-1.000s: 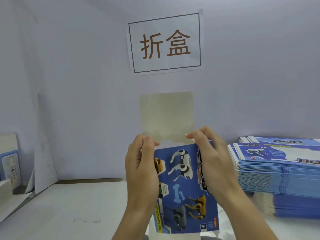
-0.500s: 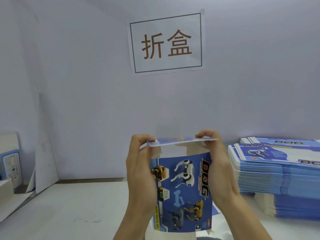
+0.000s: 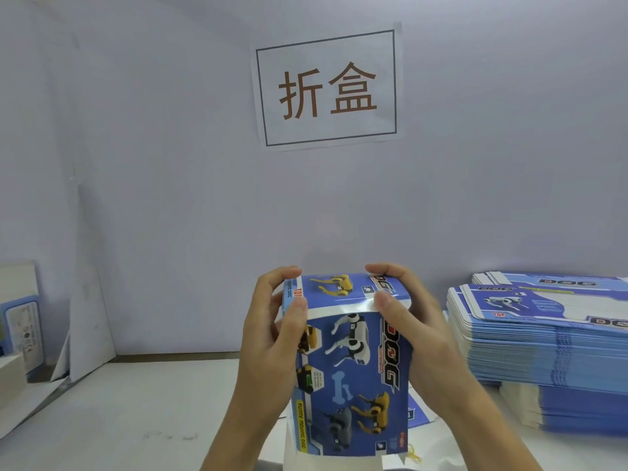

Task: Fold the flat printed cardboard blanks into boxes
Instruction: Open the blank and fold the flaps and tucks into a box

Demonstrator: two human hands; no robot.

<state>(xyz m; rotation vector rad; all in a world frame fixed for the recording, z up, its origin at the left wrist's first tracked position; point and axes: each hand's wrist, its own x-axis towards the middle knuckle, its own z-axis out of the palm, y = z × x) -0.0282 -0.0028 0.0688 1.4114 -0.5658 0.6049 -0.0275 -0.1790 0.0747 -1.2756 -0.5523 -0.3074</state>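
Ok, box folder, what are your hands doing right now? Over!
Left hand and right hand both grip the box, top flap folded down. Stack of flat blanks waits at right. Nothing in the way.

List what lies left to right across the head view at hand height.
Leaning white boards → left hand → printed box → right hand → stack of flat blanks.

left hand point(image 3: 272, 328): raised, fingers curled, thumb forward | right hand point(image 3: 413, 321): raised, fingers curled, thumb forward
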